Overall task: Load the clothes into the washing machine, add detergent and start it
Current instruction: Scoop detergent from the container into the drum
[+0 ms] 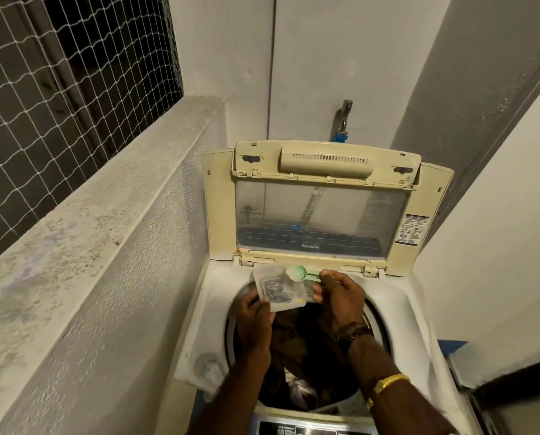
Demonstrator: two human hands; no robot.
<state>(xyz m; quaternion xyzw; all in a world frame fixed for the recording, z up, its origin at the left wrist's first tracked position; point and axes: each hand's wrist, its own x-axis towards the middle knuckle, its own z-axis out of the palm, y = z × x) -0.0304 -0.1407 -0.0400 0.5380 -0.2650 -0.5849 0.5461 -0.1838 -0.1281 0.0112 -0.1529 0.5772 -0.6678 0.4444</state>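
Top-loading washer [419,309], white, set in a narrow corner between plastered walls. Lid [325,158]: cream, with a clear window, raised upright at the back. Drum [376,318]: open, loaded with clothes [300,346], mostly dark brown, with a paler piece near the front edge. Container [275,287]: clear plastic, held tilted over the back rim of the drum, just below the lid hinge; it may be a detergent box or a pouch, the view being too blurred to tell which. Left hand [256,321]: fingers curled round the container's lower near corner, gripping it from below. Scoop [296,273]: pale green, its bowl resting at the container's upper right edge, its handle running right. Right hand [340,296]: fingers pinching the scoop's handle, with the hand just beside the container and above the drum. Right forearm: a dark wristband [354,332] at the wrist and a yellow bangle [387,381] further up the arm. Panel [309,430]: grey control strip, partly visible at the washer's front edge between the two forearms. Tap [345,111]: metal, with a blue fitting, on the wall behind the lid. Ledge [105,215]: speckled concrete, running along the left side of the washer. Netting [58,89]: white cord mesh stretched over the dark opening above the ledge.
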